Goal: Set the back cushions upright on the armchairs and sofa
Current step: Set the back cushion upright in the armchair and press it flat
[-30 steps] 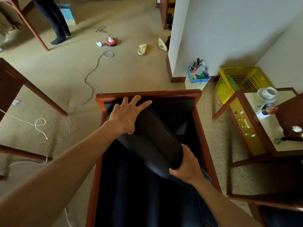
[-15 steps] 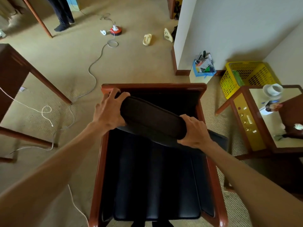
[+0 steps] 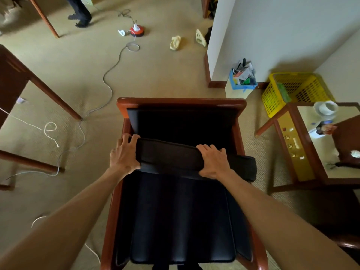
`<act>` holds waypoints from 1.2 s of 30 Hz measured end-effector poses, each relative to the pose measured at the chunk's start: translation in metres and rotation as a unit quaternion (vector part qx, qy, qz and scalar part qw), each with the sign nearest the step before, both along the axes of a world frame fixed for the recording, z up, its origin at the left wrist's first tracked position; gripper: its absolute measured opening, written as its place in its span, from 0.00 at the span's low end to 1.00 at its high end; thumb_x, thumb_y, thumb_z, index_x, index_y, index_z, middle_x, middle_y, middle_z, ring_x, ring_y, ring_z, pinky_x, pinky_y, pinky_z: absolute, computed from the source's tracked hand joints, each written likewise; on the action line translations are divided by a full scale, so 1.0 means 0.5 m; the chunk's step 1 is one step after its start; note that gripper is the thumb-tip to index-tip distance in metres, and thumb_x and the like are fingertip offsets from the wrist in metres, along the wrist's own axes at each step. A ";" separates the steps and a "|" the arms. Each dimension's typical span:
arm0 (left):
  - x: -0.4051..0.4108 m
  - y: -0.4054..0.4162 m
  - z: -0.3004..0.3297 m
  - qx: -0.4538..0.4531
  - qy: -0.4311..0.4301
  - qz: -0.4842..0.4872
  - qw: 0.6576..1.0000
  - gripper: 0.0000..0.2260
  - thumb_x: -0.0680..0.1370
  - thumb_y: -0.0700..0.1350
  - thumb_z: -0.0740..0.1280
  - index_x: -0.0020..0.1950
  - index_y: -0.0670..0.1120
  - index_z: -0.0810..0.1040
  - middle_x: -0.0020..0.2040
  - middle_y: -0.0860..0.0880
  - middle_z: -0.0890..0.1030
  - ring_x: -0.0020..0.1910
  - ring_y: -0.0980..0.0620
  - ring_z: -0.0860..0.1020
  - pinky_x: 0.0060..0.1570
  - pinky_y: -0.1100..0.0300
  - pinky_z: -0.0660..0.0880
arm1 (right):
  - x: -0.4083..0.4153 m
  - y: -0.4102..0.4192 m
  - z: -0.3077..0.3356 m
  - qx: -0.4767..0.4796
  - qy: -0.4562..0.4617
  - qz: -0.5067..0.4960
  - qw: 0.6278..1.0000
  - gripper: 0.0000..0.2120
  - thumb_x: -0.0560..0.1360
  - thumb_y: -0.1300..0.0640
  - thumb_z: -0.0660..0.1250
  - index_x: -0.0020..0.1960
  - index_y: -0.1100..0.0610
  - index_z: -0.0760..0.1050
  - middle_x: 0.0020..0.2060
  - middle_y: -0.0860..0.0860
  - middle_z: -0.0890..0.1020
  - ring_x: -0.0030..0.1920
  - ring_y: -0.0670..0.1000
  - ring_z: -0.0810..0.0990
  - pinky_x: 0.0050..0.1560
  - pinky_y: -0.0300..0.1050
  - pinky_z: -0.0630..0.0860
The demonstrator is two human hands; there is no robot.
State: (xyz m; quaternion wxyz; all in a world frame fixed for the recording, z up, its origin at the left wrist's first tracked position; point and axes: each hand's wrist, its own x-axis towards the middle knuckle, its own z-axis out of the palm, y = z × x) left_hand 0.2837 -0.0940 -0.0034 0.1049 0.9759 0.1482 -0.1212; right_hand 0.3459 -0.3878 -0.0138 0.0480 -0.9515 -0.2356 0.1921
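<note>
A wooden armchair [image 3: 181, 102] with a black seat stands right below me. Its black back cushion [image 3: 169, 156] lies crosswise over the seat, between the arms, with its right end sticking out past the right arm. My left hand [image 3: 123, 154] grips the cushion's left end. My right hand [image 3: 213, 160] is clamped over its top edge, right of the middle. The chair's padded backrest behind the cushion is bare.
A side table [image 3: 319, 145] with a white cup [image 3: 326, 108] stands to the right, a yellow basket [image 3: 292, 90] behind it. Dark wooden table legs [image 3: 54, 98] are on the left. Cables [image 3: 109, 78] cross the carpet. A person's legs [image 3: 79, 10] stand far back.
The cushion has swung from a slant to lying level across the seat and come nearer to me. Both hands shifted to grip its top edge.
</note>
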 end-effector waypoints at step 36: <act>0.039 -0.082 -0.144 0.015 -0.111 -0.143 0.983 0.35 0.54 0.48 0.77 0.61 0.47 0.74 0.54 0.48 0.77 0.52 0.44 0.75 0.60 0.45 0.65 | 0.048 -0.011 -0.092 0.019 -0.141 0.054 0.988 0.47 0.53 0.55 0.80 0.69 0.54 0.66 0.58 0.52 0.76 0.57 0.57 0.74 0.61 0.57 0.71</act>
